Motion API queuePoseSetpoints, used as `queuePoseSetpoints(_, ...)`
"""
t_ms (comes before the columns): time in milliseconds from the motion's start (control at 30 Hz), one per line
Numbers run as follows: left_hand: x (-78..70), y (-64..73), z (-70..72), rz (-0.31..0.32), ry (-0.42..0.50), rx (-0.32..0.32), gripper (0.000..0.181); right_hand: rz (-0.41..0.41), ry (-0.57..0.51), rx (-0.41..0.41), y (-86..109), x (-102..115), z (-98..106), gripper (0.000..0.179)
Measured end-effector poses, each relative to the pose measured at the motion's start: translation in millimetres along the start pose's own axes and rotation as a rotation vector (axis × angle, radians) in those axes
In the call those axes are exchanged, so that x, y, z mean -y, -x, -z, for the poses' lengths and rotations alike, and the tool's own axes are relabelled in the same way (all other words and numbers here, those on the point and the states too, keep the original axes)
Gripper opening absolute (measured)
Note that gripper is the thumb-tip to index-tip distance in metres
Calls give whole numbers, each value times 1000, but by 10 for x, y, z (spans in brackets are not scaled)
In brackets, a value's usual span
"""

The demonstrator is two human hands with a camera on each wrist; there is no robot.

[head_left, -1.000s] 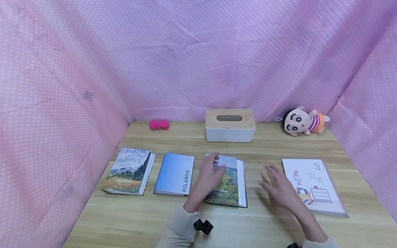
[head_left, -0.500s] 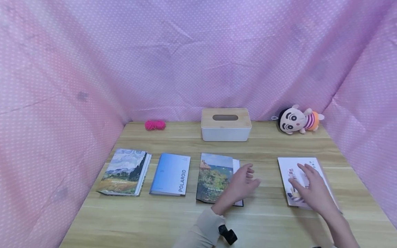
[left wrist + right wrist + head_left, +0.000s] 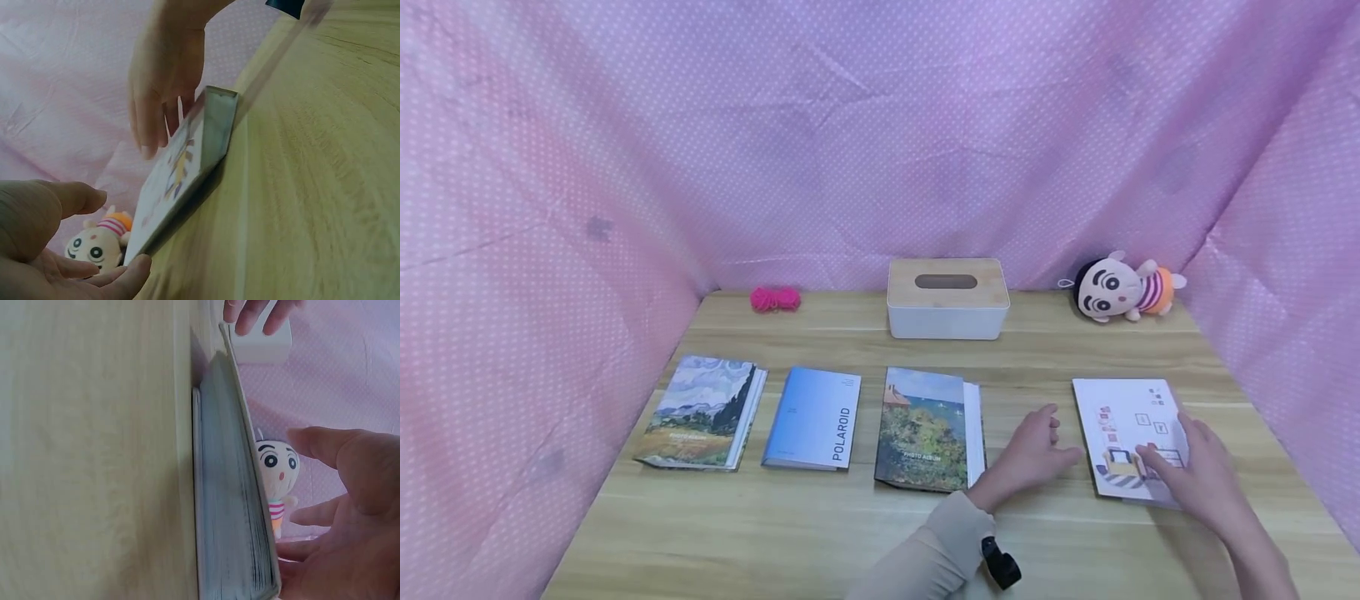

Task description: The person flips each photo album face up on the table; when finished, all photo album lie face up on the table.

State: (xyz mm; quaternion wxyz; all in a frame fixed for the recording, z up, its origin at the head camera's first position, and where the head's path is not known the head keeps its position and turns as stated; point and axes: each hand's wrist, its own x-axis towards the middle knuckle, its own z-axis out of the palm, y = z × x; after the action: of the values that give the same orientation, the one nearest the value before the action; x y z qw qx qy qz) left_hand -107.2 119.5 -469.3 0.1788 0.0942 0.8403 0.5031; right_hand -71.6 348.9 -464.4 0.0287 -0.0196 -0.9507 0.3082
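Observation:
A white album (image 3: 1123, 417) with a drawing of furniture on its cover lies at the right of the table. My right hand (image 3: 1208, 471) is at its right side, thumb over the cover and fingers by the far long edge. In the right wrist view a gap shows between the thumb (image 3: 319, 445) and the cover, and the page edges (image 3: 231, 487) face the camera. My left hand (image 3: 1036, 448) hovers left of the white album, fingers loosely bent with nothing in them. Its fingertips (image 3: 139, 265) come near the album's edge in the left wrist view.
Three other albums lie in a row to the left: a garden picture one (image 3: 921, 429), a blue Polaroid one (image 3: 812, 421) and a landscape one (image 3: 703, 412). Along the back are pink yarn (image 3: 775, 299), a tissue box (image 3: 947, 321) and a plush doll (image 3: 1123, 287).
Both hands have moved to the right. The left hand has passed from over the garden picture album to beside the white one; the right hand has reached the white album's right side.

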Motion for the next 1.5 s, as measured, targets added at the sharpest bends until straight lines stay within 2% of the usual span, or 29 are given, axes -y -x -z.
queuePoseSetpoints(100,-3,-58,-99,3,-41,-4,74,-10,-11,41,-31,-76,12,87)
queuePoseSetpoints(233,-9,-112,-188,12,-63,-15,72,43,-44,59,-105,-165,33,81)
queuePoseSetpoints(333,-24,-146,-223,-10,-86,-31,54,52,-81,105,-169,-216,84,76)
queuePoseSetpoints(467,-42,-197,-276,-55,-142,-39,28,-40,-117,232,-230,-264,190,80)
queuePoseSetpoints(533,-50,-211,-309,-68,-157,-29,29,-74,-112,275,-248,-287,231,82)
queuePoseSetpoints(600,-55,-220,-344,-72,-170,-18,39,-95,-100,293,-259,-304,254,82)
queuePoseSetpoints(733,-50,-214,-400,-59,-155,-13,61,-122,-99,290,-247,-327,258,81)
queuePoseSetpoints(833,-29,-211,-419,-57,-129,-18,59,-147,-119,270,-222,-340,252,77)
queuePoseSetpoints(900,-14,-213,-421,-71,-137,-21,53,-166,-135,250,-200,-350,246,72)
queuePoseSetpoints(1033,5,-221,-416,-124,-188,-17,29,-208,-170,234,-158,-373,256,69)
queuePoseSetpoints(1133,13,-223,-421,-144,-213,-18,25,-230,-207,227,-136,-392,272,70)
queuePoseSetpoints(1333,-4,-220,-417,-145,-235,-26,32,-240,-276,189,-106,-432,287,72)
queuePoseSetpoints(1400,-13,-216,-415,-147,-250,-28,29,-245,-288,193,-106,-445,299,73)
queuePoseSetpoints(1500,-29,-216,-428,-166,-335,-48,16,-273,-295,222,-107,-456,329,76)
